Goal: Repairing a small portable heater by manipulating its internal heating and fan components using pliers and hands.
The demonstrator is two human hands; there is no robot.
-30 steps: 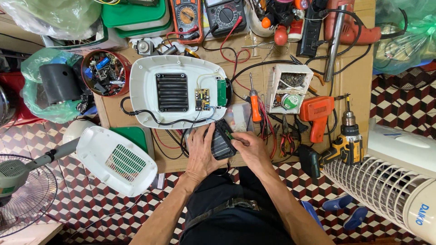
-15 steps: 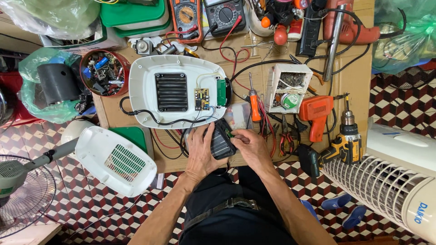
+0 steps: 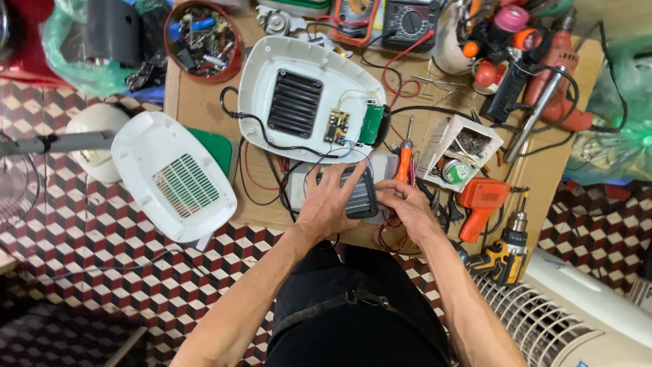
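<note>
My left hand (image 3: 331, 203) lies flat over a small dark rectangular unit (image 3: 361, 195) on the wooden workbench (image 3: 204, 109), pressing on its left half. My right hand (image 3: 405, 206) pinches at the unit's right edge with its fingertips. Just beyond the hands lies an open white plastic housing (image 3: 309, 95) with a black vent grille, a small circuit board (image 3: 336, 124) and a green board (image 3: 371, 124) wired into it. Black and red wires run from the housing toward the dark unit. An orange-handled screwdriver (image 3: 405, 160) lies next to my right hand.
A white vented cover (image 3: 175, 178) leans off the bench's left edge. A red bowl of parts (image 3: 204, 39), two multimeters (image 3: 407, 24), an orange soldering gun (image 3: 479, 204), a yellow-black drill (image 3: 502, 255) and a white box of bits (image 3: 462, 146) crowd the bench. A white tower fan (image 3: 577, 312) lies at the lower right.
The camera has moved closer and shifted. Both hands stay on the dark unit; the left hand has spread flatter over it.
</note>
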